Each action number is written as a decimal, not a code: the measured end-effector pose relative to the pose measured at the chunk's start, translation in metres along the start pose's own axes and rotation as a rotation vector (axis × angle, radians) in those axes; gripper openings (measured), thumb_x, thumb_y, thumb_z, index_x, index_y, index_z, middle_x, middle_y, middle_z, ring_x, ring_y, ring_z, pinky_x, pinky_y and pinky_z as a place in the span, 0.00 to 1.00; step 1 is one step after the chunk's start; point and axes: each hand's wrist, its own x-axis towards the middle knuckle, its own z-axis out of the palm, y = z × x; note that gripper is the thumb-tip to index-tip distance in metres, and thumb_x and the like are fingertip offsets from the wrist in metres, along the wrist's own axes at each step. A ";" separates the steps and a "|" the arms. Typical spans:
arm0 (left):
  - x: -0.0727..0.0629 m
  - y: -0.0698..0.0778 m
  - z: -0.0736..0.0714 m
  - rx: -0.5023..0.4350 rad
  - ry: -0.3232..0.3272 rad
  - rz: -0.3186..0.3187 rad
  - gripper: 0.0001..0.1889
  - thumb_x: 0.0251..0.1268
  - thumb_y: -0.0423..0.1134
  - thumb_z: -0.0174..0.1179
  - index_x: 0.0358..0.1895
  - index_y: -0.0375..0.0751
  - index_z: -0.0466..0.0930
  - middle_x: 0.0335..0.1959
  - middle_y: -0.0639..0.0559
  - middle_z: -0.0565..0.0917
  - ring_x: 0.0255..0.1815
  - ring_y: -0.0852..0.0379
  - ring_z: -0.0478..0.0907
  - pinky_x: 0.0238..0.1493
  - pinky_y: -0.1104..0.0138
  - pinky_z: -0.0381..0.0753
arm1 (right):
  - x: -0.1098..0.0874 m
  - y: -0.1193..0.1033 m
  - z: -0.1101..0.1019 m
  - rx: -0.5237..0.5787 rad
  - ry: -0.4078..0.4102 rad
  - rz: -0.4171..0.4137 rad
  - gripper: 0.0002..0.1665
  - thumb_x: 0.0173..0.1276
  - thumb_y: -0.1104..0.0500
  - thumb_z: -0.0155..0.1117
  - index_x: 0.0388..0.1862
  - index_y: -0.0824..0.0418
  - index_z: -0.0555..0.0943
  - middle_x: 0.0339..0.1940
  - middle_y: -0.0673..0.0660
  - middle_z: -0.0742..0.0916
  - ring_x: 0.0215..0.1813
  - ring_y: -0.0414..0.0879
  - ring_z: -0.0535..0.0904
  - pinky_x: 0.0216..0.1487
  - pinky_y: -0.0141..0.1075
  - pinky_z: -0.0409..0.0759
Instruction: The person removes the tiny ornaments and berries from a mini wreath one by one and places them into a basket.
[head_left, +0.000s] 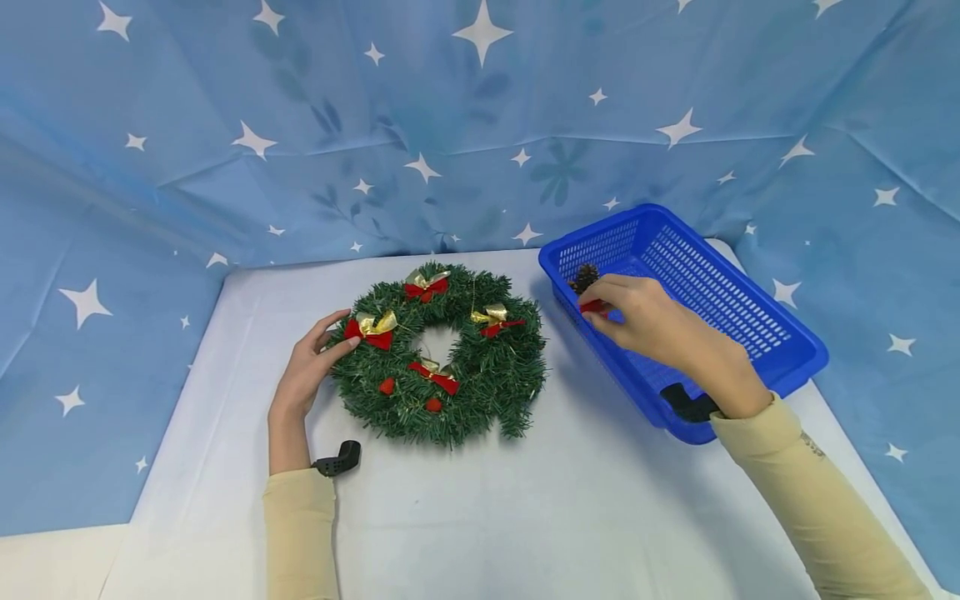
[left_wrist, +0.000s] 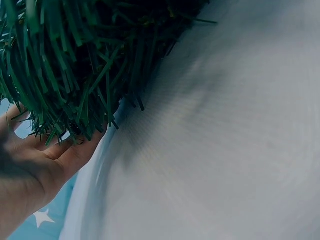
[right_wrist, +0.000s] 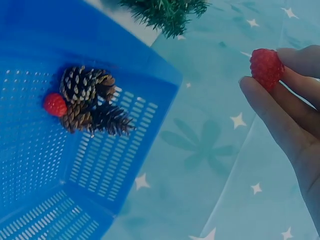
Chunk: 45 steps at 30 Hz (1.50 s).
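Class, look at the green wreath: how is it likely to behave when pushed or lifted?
The wreath would probably slide rather than roll, since it lies flat on the white surface. Its thin needles would likely bend when squeezed. The red-and-gold bows might shift if brushed, sitting on top.

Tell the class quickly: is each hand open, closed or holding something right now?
Left hand: holding the wreath at its edge.
Right hand: closed, pinching a red berry.
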 end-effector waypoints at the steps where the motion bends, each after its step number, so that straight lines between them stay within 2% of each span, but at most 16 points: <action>1: 0.000 0.000 0.000 -0.002 -0.002 -0.001 0.36 0.73 0.53 0.64 0.81 0.60 0.61 0.86 0.47 0.45 0.86 0.40 0.41 0.74 0.30 0.54 | 0.000 0.002 -0.001 -0.002 -0.005 0.002 0.12 0.58 0.74 0.76 0.41 0.67 0.87 0.38 0.59 0.89 0.37 0.51 0.88 0.37 0.43 0.88; 8: 0.000 0.002 0.000 0.001 -0.013 0.001 0.37 0.73 0.53 0.63 0.82 0.59 0.59 0.86 0.48 0.45 0.86 0.40 0.40 0.75 0.30 0.50 | 0.001 0.019 -0.010 -0.023 -0.003 0.008 0.12 0.58 0.74 0.76 0.40 0.67 0.87 0.38 0.61 0.90 0.36 0.53 0.89 0.36 0.44 0.88; 18: -0.002 0.000 -0.002 0.006 -0.008 0.001 0.37 0.72 0.56 0.64 0.81 0.60 0.61 0.86 0.47 0.45 0.86 0.39 0.41 0.75 0.30 0.52 | 0.000 0.046 -0.011 0.005 -0.049 0.115 0.09 0.63 0.72 0.73 0.42 0.66 0.89 0.38 0.60 0.91 0.39 0.54 0.90 0.38 0.48 0.88; 22: -0.002 -0.001 -0.002 0.002 -0.007 -0.002 0.37 0.72 0.56 0.64 0.81 0.60 0.61 0.86 0.44 0.46 0.86 0.39 0.41 0.75 0.31 0.53 | -0.002 0.057 -0.007 0.016 -0.084 0.171 0.09 0.65 0.71 0.71 0.44 0.67 0.89 0.39 0.60 0.91 0.41 0.55 0.89 0.38 0.47 0.88; 29: -0.001 -0.002 -0.002 0.011 -0.001 0.000 0.37 0.72 0.57 0.64 0.80 0.62 0.62 0.85 0.42 0.47 0.85 0.39 0.42 0.75 0.31 0.53 | -0.003 0.076 0.005 0.041 -0.165 0.293 0.09 0.68 0.69 0.71 0.46 0.68 0.89 0.42 0.63 0.91 0.43 0.56 0.89 0.34 0.36 0.82; 37: -0.001 -0.001 -0.003 -0.002 -0.007 -0.013 0.37 0.74 0.54 0.63 0.82 0.59 0.59 0.85 0.42 0.46 0.86 0.39 0.41 0.76 0.31 0.52 | -0.004 0.093 0.023 0.050 -0.217 0.332 0.08 0.67 0.69 0.71 0.44 0.69 0.89 0.40 0.64 0.91 0.42 0.56 0.88 0.38 0.45 0.85; 45: -0.014 0.024 0.002 -0.017 -0.028 -0.031 0.36 0.76 0.48 0.61 0.83 0.53 0.58 0.86 0.41 0.44 0.86 0.37 0.39 0.75 0.29 0.49 | -0.009 0.105 0.037 0.009 -0.277 0.321 0.10 0.64 0.69 0.71 0.44 0.69 0.89 0.39 0.65 0.91 0.36 0.54 0.87 0.35 0.46 0.85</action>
